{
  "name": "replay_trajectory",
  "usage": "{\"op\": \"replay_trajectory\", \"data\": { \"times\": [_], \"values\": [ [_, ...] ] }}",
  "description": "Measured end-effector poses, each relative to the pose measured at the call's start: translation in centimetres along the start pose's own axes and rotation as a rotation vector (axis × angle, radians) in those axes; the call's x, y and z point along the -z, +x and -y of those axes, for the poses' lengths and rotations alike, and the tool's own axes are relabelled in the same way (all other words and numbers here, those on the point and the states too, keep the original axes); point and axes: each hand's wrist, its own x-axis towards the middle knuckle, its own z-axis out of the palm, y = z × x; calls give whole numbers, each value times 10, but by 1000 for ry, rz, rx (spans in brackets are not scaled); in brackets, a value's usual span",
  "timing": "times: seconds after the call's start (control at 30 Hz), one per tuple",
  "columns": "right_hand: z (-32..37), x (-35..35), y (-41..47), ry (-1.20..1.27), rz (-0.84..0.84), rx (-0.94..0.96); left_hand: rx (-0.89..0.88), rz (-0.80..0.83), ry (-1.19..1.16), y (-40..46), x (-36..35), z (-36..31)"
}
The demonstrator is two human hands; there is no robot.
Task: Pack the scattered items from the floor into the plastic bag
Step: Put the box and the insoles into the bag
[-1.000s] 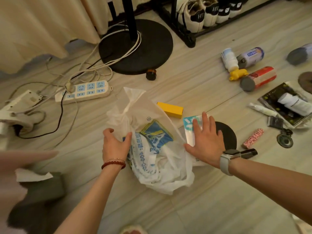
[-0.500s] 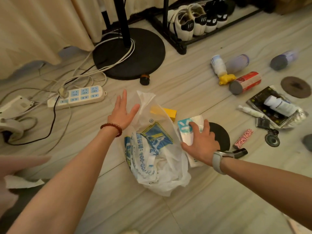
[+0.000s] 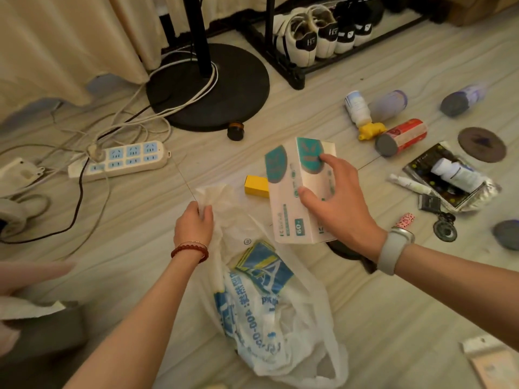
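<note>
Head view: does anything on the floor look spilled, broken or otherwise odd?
Nothing looks spilled or broken. The bottles and red can lie tipped on their sides, scattered as expected. The plastic bag is crumpled, not torn.

Left hand (image 3: 193, 226) — fingers curled, pinching a bunched fold of thin plastic at the fingertips; forearm reaching in from the lower left, red bead bracelet (image 3: 189, 250) at the wrist. Right hand (image 3: 337, 203) — fingers spread and bent, thumb opposed, gripping a box; pale watch (image 3: 394, 249) on the wrist.
</note>
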Motion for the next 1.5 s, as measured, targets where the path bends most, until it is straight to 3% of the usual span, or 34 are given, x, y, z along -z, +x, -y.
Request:
{"op": "replay_trajectory", "data": {
  "times": [0.17, 0.33, 0.43, 0.53, 0.67, 0.73, 0.83, 0.9, 1.0, 1.07, 1.2, 1.3, 1.5],
  "values": [
    [23, -32, -23, -32, 309, -25, 195, -54, -330, -12, 10, -7],
    [-1, -66, -42, -397, 427, 63, 256, 21, -534, -23, 22, 21],
    [-19, -66, -22, -613, 379, 162, 181, 50, -400, -32, 26, 42],
    [-30, -66, -1, -658, 361, 133, 140, 36, -221, -42, 25, 56],
    [-36, -75, -1, -703, 491, 259, 202, -2, -185, -45, 34, 54],
    [-34, -84, -4, -722, 544, 297, 34, -75, -215, -40, 47, 48],
    [-26, -95, -5, -706, 560, 314, -347, -177, 243, -31, 54, 31],
    [-20, -96, -8, -694, 538, 334, -402, -66, 488, -23, 42, 23],
    [-17, -83, -21, -654, 528, 348, -193, 305, 573, -10, 12, 30],
    [-20, -73, -31, -650, 544, 371, -157, 409, 535, -7, 1, 42],
    [-39, -67, -34, -719, 633, 398, -139, 201, 173, -14, -3, 52],
    [-50, -60, -20, -861, 619, 480, -84, 92, 56, -8, 7, 51],
    [-48, -52, 1, -930, 602, 684, -112, 100, -29, -8, 9, 29]
  ]
}}
